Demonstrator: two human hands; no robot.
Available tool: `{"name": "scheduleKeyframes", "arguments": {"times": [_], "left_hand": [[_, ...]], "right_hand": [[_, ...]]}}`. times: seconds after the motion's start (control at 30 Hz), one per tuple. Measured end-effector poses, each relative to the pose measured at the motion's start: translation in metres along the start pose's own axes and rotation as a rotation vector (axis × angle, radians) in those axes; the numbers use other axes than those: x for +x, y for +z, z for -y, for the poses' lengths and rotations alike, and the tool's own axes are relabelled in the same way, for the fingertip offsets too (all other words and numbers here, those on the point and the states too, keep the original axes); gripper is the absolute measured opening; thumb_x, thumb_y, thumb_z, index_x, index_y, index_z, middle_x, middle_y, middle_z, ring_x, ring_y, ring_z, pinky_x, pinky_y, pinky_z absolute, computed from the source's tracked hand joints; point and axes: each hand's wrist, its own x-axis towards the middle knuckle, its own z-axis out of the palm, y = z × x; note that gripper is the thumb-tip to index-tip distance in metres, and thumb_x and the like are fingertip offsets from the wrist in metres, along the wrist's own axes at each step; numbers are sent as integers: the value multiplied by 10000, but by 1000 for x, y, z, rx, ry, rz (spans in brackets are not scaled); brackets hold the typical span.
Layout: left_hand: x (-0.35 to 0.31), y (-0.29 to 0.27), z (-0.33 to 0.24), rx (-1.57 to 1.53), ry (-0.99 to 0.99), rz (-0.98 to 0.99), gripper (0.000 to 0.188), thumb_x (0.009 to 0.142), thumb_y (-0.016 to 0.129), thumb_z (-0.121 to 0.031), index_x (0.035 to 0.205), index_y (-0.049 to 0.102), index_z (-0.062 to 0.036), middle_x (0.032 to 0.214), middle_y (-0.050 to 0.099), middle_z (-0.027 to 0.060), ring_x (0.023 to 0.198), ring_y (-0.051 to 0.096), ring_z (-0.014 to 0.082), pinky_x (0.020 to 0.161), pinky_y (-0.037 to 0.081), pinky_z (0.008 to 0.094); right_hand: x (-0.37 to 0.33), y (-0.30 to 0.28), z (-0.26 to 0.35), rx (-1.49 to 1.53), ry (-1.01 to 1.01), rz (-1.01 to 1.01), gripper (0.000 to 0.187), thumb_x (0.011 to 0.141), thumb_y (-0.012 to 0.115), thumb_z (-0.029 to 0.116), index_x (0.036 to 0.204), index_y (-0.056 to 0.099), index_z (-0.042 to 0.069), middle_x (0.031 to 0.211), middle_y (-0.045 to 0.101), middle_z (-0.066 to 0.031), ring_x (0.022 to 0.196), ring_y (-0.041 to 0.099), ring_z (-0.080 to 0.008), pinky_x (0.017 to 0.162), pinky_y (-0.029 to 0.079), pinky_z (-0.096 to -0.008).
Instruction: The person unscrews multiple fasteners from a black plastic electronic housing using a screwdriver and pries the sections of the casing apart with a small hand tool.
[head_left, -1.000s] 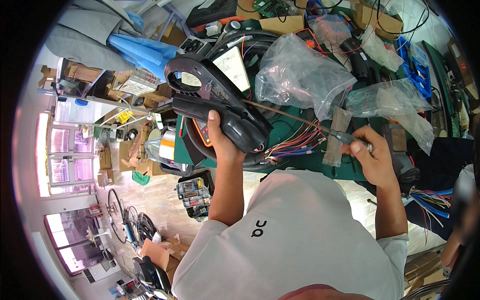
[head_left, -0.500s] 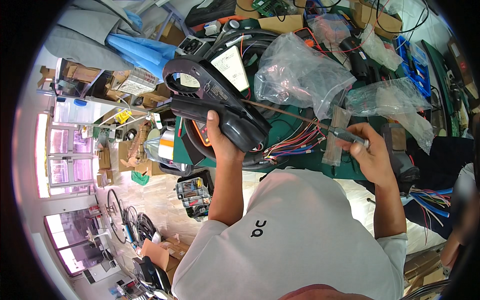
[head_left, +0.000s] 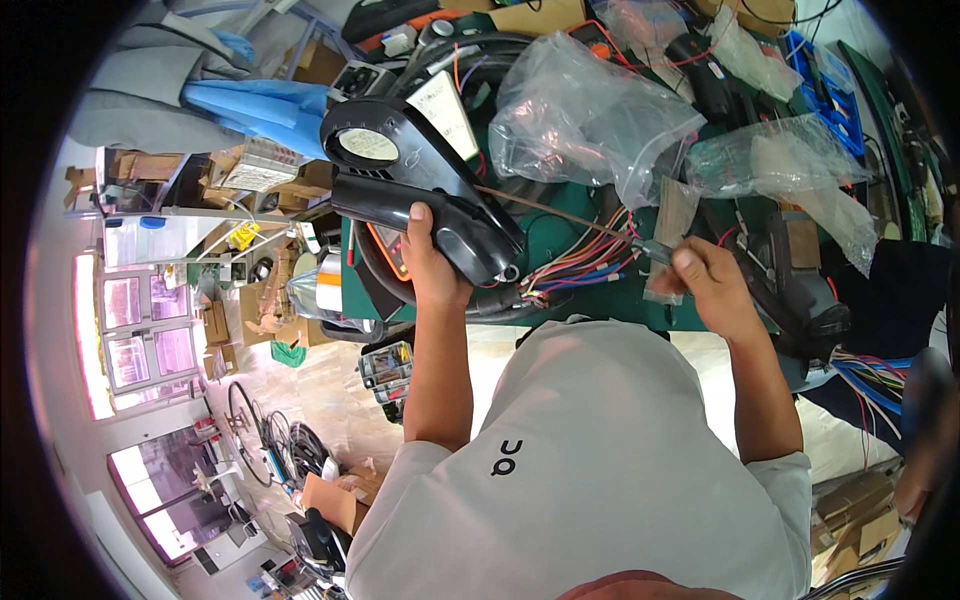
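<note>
A black plastic connector handle (head_left: 462, 226), probably a charging gun, with a loop-shaped grip is held up over the bench. My left hand (head_left: 436, 268) is wrapped round its lower side, the thumb lying along the black shell. My right hand (head_left: 712, 288) is closed on the grey handle of a long screwdriver (head_left: 560, 214). The screwdriver's shaft runs leftward to the right side of the connector handle; whether its tip sits in a screw is hidden. Below the shaft, a bundle of coloured wires (head_left: 575, 275) spreads from a thick black cable.
Clear plastic bags (head_left: 585, 120) lie on the green bench (head_left: 690, 318) beyond my hands. A notebook page (head_left: 443, 112), an orange-edged meter (head_left: 388, 250) and a blue tray (head_left: 830, 95) are around them. At the right, another person sits beside more coloured wires (head_left: 870, 375).
The view has shifted slightly. The connector handle and left hand appear a little further left. My right fingers have rolled round the screwdriver handle, and the hand has turned.
</note>
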Motion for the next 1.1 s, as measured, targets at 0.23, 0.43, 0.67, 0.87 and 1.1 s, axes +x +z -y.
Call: {"name": "scheduleKeyframes", "arguments": {"times": [0.23,0.43,0.67,0.87,1.1], "left_hand": [[17,-38,55,30,-248,9,413,855,651,-233,1168,452,-53,1002,579,75,882,614,220,788,525,358],[18,-34,90,202,-142,-130,358,909,559,-304,1126,523,-21,983,632,123,879,643,263,798,536,388],[27,-40,101,328,83,-2,413,858,642,-167,1194,451,-21,1087,578,97,946,596,222,860,498,352],[5,-42,150,775,422,249,656,706,795,-86,1230,428,58,1138,550,121,1029,545,209,947,417,326],[9,-51,156,700,448,190,681,734,766,-64,1255,337,29,1174,503,134,1091,505,222,983,383,338]], "right_hand": [[12,13,-81,-176,24,-26,192,898,564,81,1056,572,-29,925,644,-118,828,589,-149,738,462,-281],[4,0,-117,-247,-14,-185,236,895,558,68,1115,566,-16,929,639,-124,828,603,-174,752,462,-289],[-33,-25,-130,-182,131,-323,243,905,553,74,1130,541,-17,924,631,-103,824,562,-138,755,445,-269],[-54,-19,-141,-123,183,-433,252,925,542,102,1134,534,-38,932,633,-96,829,554,-127,761,443,-266],[-61,-19,-134,-63,181,-462,274,918,562,118,1141,540,-38,922,632,-80,806,538,-109,729,436,-250]]}}
